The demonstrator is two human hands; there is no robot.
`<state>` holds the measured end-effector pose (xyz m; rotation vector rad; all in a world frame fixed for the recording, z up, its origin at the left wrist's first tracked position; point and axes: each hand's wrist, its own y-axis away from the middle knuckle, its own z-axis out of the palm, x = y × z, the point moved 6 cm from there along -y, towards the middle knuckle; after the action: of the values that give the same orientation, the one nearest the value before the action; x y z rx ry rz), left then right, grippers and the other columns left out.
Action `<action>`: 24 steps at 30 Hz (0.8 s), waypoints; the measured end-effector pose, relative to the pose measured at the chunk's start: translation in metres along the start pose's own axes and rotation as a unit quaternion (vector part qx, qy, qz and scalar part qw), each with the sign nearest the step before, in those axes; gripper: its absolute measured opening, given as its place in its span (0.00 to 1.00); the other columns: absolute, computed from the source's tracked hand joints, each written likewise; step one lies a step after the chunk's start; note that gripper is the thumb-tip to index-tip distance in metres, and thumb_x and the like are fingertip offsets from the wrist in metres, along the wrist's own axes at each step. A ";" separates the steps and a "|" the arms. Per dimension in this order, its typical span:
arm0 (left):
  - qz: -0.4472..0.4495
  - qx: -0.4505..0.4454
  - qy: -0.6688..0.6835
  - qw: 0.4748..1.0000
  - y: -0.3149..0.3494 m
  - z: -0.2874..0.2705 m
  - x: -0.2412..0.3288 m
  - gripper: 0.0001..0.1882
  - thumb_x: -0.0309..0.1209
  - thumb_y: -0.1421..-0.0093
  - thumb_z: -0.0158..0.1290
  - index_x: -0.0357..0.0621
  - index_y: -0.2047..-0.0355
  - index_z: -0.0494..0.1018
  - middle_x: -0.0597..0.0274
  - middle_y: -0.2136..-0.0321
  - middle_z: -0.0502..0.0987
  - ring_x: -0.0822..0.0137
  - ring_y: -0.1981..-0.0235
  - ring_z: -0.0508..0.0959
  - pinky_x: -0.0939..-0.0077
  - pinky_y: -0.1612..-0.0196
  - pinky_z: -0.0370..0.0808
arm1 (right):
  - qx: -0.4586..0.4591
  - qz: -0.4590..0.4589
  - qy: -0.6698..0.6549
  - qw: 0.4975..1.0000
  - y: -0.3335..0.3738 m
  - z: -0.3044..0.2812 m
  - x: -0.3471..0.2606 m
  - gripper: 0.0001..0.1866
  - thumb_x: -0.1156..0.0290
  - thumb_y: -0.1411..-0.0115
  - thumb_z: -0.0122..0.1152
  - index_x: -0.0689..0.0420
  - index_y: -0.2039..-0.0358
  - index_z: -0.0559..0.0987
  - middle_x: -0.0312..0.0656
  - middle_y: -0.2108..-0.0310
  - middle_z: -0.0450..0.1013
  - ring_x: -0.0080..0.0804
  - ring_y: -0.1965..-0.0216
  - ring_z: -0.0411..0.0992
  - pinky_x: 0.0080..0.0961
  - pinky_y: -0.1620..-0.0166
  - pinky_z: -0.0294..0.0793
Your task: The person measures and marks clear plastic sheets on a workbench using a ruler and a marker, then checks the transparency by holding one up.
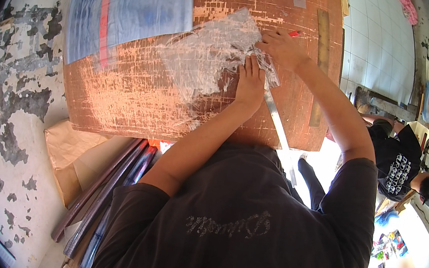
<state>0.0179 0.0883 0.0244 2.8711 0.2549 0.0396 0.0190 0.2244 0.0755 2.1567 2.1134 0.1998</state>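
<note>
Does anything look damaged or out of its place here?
Yes. The board is heavily scratched, with pale worn patches; the wall at the left has dark patches where paint seems flaked off. The metal strip sticks out past the board's near edge.

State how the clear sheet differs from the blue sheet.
The clear sheet is colourless; the blue sheet is tinted. The left hand and right hand are at the clear sheet, not the blue sheet. A red strip crosses the blue sheet, not the clear sheet. Both lie on the table.

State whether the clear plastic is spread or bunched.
Spread: the clear plastic lies wide and wrinkled on the brown tabletop; whether doubled, I cannot tell.
</note>
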 end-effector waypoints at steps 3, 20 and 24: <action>0.000 -0.002 -0.003 1.000 -0.001 0.001 0.000 0.40 0.49 0.34 0.58 0.26 0.36 0.62 0.27 0.26 0.49 0.36 0.24 0.52 0.42 0.27 0.54 | 0.010 -0.034 0.009 0.999 -0.008 -0.005 -0.005 0.15 0.73 0.39 0.62 0.47 0.52 0.83 0.34 0.55 0.78 0.31 0.44 0.74 0.33 0.38 0.66; -0.004 -0.022 -0.003 1.000 0.000 -0.004 0.000 0.42 0.51 0.35 0.60 0.29 0.35 0.62 0.28 0.26 0.50 0.36 0.25 0.54 0.40 0.29 0.56 | -0.017 -0.066 0.084 0.994 -0.017 0.009 -0.007 0.09 0.66 0.36 0.60 0.46 0.56 0.82 0.32 0.57 0.78 0.29 0.49 0.76 0.31 0.43 0.67; -0.006 -0.014 -0.007 1.000 -0.001 -0.001 0.001 0.43 0.51 0.36 0.60 0.28 0.34 0.61 0.28 0.26 0.50 0.36 0.24 0.53 0.40 0.29 0.56 | -0.024 -0.062 0.053 0.996 -0.019 0.011 -0.005 0.11 0.66 0.36 0.60 0.45 0.54 0.83 0.32 0.57 0.78 0.28 0.47 0.75 0.32 0.43 0.67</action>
<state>0.0185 0.0892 0.0255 2.8399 0.2657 0.0197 0.0020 0.2203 0.0608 2.0234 2.2646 0.3557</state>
